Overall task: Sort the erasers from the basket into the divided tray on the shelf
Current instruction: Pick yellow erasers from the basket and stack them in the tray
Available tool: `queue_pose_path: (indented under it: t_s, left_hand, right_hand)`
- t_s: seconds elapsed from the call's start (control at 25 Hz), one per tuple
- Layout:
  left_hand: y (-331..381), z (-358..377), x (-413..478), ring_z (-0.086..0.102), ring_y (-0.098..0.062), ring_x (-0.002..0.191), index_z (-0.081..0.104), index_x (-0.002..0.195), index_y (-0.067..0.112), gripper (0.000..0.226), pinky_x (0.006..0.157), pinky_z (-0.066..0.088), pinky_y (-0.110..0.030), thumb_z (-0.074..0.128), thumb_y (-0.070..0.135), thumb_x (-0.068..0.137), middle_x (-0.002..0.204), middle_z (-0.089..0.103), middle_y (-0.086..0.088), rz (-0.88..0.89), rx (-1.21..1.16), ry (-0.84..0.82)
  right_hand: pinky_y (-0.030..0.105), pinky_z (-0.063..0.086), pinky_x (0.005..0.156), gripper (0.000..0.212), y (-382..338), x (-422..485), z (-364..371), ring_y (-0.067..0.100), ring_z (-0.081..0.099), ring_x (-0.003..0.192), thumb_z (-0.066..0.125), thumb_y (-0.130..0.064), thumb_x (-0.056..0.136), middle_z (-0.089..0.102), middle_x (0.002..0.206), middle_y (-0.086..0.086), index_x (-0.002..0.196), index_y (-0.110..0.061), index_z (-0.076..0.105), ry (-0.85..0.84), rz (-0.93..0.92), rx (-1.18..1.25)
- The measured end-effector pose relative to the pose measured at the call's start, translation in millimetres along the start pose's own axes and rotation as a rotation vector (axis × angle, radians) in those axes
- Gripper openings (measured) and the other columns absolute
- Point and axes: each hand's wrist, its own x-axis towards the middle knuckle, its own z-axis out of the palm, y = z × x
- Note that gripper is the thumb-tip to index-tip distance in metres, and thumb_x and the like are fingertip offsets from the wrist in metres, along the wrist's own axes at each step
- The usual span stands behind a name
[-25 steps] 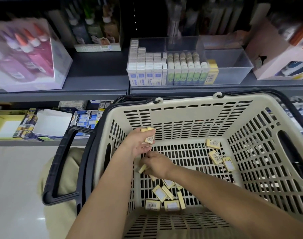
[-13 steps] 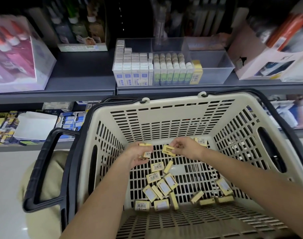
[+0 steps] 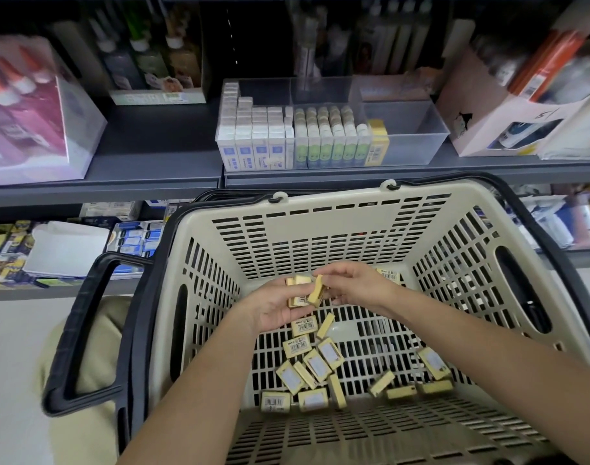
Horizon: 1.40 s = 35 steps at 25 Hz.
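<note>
Across comes the right hand (image 3: 357,286) to meet the left hand (image 3: 273,308); its fingertips pinch one yellow eraser (image 3: 316,290) against the small stack (image 3: 296,292) gripped in the left's curled fingers; loose erasers (image 3: 315,364) litter the basket (image 3: 320,229) floor; the divided tray (image 3: 417,142) sits on the shelf (image 3: 152,162) above.

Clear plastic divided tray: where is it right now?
In the head view the clear plastic divided tray sits upper centre on the grey metal shelf, just behind the beige plastic basket, between a pink display box and a pale cardboard box.
</note>
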Motion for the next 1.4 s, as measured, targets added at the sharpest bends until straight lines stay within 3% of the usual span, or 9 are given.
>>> queue_pose_path:
  t_s: [0.16,0.24,0.4,0.56,0.76,0.88,1.2,1.32,1.4]
  left_hand:
    - [-1,2,3,0.070,-0.019,0.084,0.059,0.112,0.003,0.033,0.064,0.057,-0.025,0.066,-0.003,0.080,0.091,0.071,-0.010,0.033,-0.049,0.073]
    - [0,0,3,0.069,-0.021,0.086,0.057,0.117,0.003,0.036,0.064,0.058,-0.025,0.066,-0.001,0.082,0.095,0.071,-0.011,0.030,-0.062,0.116]
    - [-3,4,2,0.071,-0.019,0.084,0.062,0.110,0.006,0.042,0.065,0.057,-0.026,0.075,0.009,0.070,0.090,0.073,-0.009,0.011,-0.035,0.040]
    - [-4,-2,6,0.069,-0.015,0.076,0.059,0.109,0.010,0.043,0.056,0.054,-0.025,0.077,0.006,0.070,0.084,0.072,-0.005,0.041,0.011,0.173]
    - [-8,-22,9,0.065,-0.022,0.082,0.055,0.103,0.012,0.034,0.050,0.053,-0.025,0.073,0.001,0.076,0.094,0.067,-0.011,0.090,-0.067,0.399]
    - [-11,-21,11,0.065,-0.020,0.081,0.055,0.101,0.013,0.033,0.052,0.052,-0.026,0.073,0.000,0.077,0.092,0.067,-0.009,0.084,-0.015,0.403]
    - [3,-5,6,0.066,-0.020,0.084,0.053,0.105,0.012,0.035,0.056,0.056,-0.026,0.070,-0.002,0.078,0.097,0.066,-0.010,0.131,-0.057,0.301]
    - [21,15,-1,0.067,-0.021,0.084,0.055,0.103,0.014,0.033,0.060,0.057,-0.027,0.070,-0.001,0.078,0.098,0.067,-0.010,0.181,0.055,0.223]
    - [37,32,-9,0.069,-0.021,0.083,0.057,0.101,0.014,0.030,0.060,0.057,-0.027,0.069,-0.002,0.078,0.096,0.068,-0.010,0.232,0.107,0.157]
  right_hand:
    - [0.028,0.054,0.085,0.023,2,4,-2,0.018,0.066,0.090,0.064,0.001,0.082,0.067,0.104,0.011,0.103,-0.010,0.060,0.044,0.009,0.131]
    - [0.024,0.055,0.080,0.024,1,5,-5,0.018,0.067,0.089,0.059,0.009,0.083,0.067,0.100,0.012,0.101,-0.007,0.060,0.038,0.004,0.222]
    - [0.024,0.055,0.079,0.024,2,6,-3,0.015,0.066,0.085,0.060,0.009,0.082,0.067,0.091,0.006,0.096,-0.009,0.063,0.030,-0.025,0.241]
    - [0.017,0.049,0.076,0.018,11,13,1,0.006,0.063,0.082,0.066,-0.009,0.084,0.066,0.090,-0.002,0.098,-0.019,0.061,0.087,-0.064,-0.101]
    - [0.033,0.047,0.093,0.033,35,25,23,0.018,0.056,0.107,0.061,-0.028,0.088,0.054,0.123,0.002,0.119,-0.016,0.058,-0.037,-0.106,-1.081]
    - [0.035,0.049,0.084,0.033,43,30,44,0.023,0.053,0.106,0.057,-0.022,0.088,0.048,0.123,0.007,0.119,-0.013,0.056,-0.090,-0.167,-1.337]
    - [0.028,0.046,0.078,0.028,21,22,14,0.014,0.056,0.092,0.065,-0.030,0.084,0.063,0.102,-0.001,0.108,-0.017,0.060,-0.166,-0.094,-1.104]
    - [0.028,0.047,0.076,0.009,-14,7,-20,0.013,0.057,0.085,0.065,-0.022,0.085,0.061,0.094,-0.004,0.093,-0.021,0.061,-0.093,-0.167,-0.915]
    - [0.031,0.050,0.078,0.011,-34,-10,-43,0.013,0.062,0.078,0.063,-0.010,0.086,0.064,0.095,0.003,0.092,-0.018,0.060,-0.044,-0.192,-0.693]
